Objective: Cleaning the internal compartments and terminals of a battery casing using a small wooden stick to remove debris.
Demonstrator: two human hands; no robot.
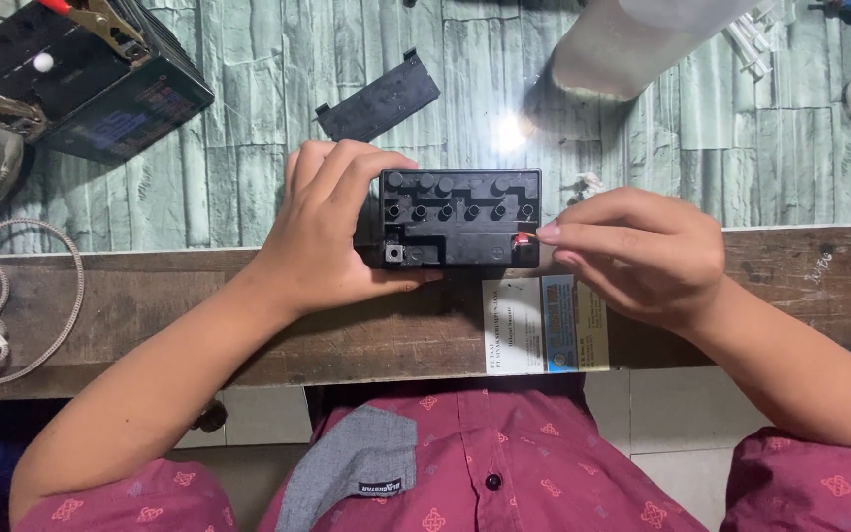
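Left hand point(332, 236) wrapped around small black battery point(461, 219) on tabletop point(150, 286), right hand point(637, 256) fingers point(568, 232) pinched shut on red terminal cap point(522, 237).

bare tabletop behind battery point(461, 219), black cover point(378, 97) beyond, bottle point(632, 44) right

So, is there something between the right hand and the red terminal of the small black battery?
Nothing visible. The right hand has its fingertips directly at the red terminal of the battery, while the left hand grips the battery's opposite side.
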